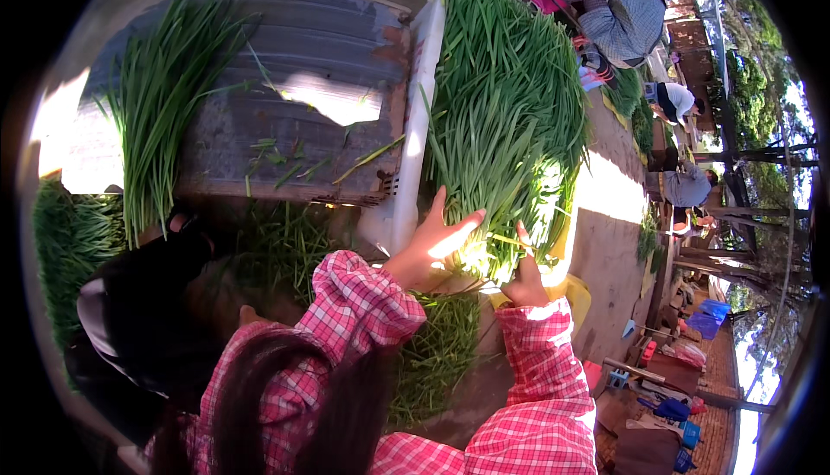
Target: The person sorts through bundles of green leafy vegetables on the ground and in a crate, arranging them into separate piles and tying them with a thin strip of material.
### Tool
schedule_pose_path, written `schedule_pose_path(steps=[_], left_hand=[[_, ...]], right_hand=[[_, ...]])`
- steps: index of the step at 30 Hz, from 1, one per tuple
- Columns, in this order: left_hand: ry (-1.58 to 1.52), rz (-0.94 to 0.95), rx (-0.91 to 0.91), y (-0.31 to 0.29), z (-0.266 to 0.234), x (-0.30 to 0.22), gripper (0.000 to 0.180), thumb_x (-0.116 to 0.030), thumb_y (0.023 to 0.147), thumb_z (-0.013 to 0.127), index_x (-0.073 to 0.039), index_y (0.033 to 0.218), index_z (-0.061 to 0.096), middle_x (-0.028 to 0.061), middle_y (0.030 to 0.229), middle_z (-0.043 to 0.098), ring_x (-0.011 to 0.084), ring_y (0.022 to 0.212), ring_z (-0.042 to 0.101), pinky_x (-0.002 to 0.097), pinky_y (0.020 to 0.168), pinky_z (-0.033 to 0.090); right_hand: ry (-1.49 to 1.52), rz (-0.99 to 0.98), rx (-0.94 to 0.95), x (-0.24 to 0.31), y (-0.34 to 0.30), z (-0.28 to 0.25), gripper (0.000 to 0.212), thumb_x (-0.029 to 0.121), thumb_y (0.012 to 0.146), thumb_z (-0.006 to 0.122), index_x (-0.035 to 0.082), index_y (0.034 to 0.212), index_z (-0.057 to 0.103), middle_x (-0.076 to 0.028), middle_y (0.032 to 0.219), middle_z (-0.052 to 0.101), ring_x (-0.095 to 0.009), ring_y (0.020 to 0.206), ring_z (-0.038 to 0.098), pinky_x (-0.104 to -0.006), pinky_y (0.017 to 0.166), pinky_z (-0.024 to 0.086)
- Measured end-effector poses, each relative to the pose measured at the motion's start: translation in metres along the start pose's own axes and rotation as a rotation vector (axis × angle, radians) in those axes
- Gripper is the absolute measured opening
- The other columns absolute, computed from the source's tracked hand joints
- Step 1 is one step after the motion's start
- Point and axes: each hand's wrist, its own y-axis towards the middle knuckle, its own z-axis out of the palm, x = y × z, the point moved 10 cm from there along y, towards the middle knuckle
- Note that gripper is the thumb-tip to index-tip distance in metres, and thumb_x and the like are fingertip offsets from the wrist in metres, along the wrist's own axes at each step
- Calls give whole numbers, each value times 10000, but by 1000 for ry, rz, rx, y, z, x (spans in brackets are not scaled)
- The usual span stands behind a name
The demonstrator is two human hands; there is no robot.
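Note:
Long green garlic chives (510,86) are heaped in a white crate (424,69), their pale cut ends toward me. My left hand (432,246) is on the left side of the near bunch, thumb and forefinger spread wide over the leaves, its other fingers partly hidden. On the right side, my right hand (526,280) has its thumb against the stalks, the fingers mostly out of sight behind them. Between them, the two hands clasp the bunch's cut ends. Another bunch of chives (160,112) lies on a dark, worn board (346,60) to the left.
Loose chives (441,345) lie on the ground below my arms. More chives (78,233) are piled at the far left. A yellow container (568,302) stands beside my right hand. Several people work beyond, one in a checked top (618,21). Bags and tools (670,406) lie by a brick wall.

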Motion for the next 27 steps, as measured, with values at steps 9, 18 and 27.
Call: schedule_pose_path(steps=[9,18,27], left_hand=[[-168,-82,34,18,1,52,864,-213,760,591,-103,1266,-100,148,1074,459,177,866,535,271,703,456],[216,-83,-43,-7,3,31,934,-487,658,594,-44,1289,66,175,783,584,233,674,589,286,593,458],[189,5,-185,-65,-16,48,1006,-471,640,627,-101,1279,-57,252,926,527,307,715,573,353,634,448]], right_hand=[[-6,-59,-185,-42,25,-72,388,304,840,430,58,1138,399,-103,1035,505,-216,916,503,-316,791,419],[263,42,-386,-49,5,-71,278,202,831,462,37,1055,466,-121,1013,531,-225,881,540,-356,761,461],[254,-29,-89,-71,-46,-32,314,132,853,408,21,1146,392,-134,1085,478,-203,962,486,-321,845,396]])
